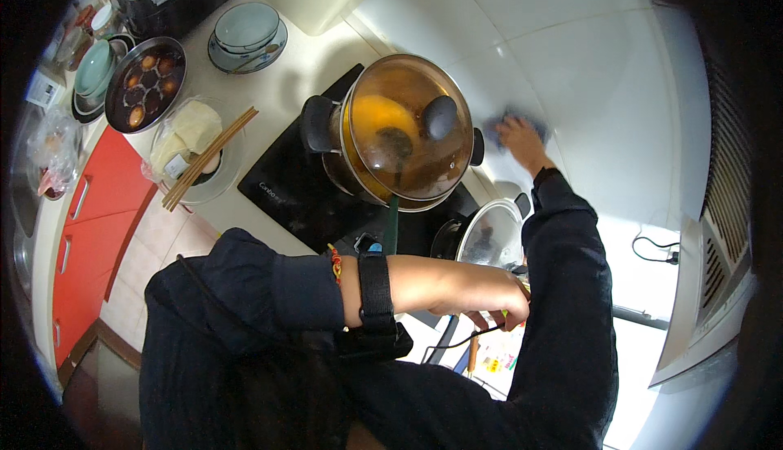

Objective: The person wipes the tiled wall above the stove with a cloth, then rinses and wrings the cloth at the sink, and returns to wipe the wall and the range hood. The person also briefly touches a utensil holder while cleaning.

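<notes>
My right hand [523, 143] is pressed against the white wall tiles [587, 77], with a greyish-blue cloth [509, 127] under its fingers. A large pot under a glass lid [385, 144] stands to the left of that hand, on a black Canbo cooktop [287, 199]. My left forearm crosses in front of me, a black strap [375, 291] round the wrist. My left hand [498, 300] is bent down beside my right sleeve, fingers curled. A thin dark cable runs by its fingertips, and the sleeve hides part of it, so its grip is unclear.
A smaller lidded pot [492, 233] sits right of the cooktop. Wooden chopsticks [211, 156] lie across a clear bowl [235, 162]. Further left are a pan of eggs in dark liquid [147, 86] and stacked bowls [248, 25]. A range hood [725, 205] borders the right side.
</notes>
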The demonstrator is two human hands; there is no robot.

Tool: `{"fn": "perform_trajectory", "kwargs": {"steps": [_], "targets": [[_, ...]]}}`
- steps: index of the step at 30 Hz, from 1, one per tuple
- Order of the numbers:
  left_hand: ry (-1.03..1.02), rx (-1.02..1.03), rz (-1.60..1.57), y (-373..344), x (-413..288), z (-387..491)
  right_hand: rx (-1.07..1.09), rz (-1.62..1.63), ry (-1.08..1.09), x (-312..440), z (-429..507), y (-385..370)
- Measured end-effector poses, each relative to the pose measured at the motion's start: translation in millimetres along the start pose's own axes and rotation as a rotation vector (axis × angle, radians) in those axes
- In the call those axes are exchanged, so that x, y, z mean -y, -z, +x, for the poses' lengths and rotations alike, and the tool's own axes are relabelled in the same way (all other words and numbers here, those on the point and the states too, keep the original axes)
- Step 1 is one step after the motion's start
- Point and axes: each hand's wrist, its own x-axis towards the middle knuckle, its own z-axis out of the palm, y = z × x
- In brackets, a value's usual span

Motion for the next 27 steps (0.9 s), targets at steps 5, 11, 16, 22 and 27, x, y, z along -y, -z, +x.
{"fn": "perform_trajectory", "kwargs": {"steps": [5, 11, 16, 22, 27], "targets": [[0.007, 0.054, 0.036, -5, -4, 4, -0.667, -0.137, -0.296, -81, 42, 113], [0.005, 0.075, -0.009, 3, -5, 3, -0.741, -0.014, -0.371, -89, 65, 128], [-0.007, 0.017, -0.018, 9, -2, -4, -0.234, 0.158, -0.094, -8, 25, 23], [-0.003, -0.023, -0.009, 7, -5, -13, 0.057, 0.192, 0.024, 15, -14, -23], [-0.007, 0.042, 0.009, 6, -11, -17, -0.17, 0.11, -0.089, -28, 36, 44]]}}
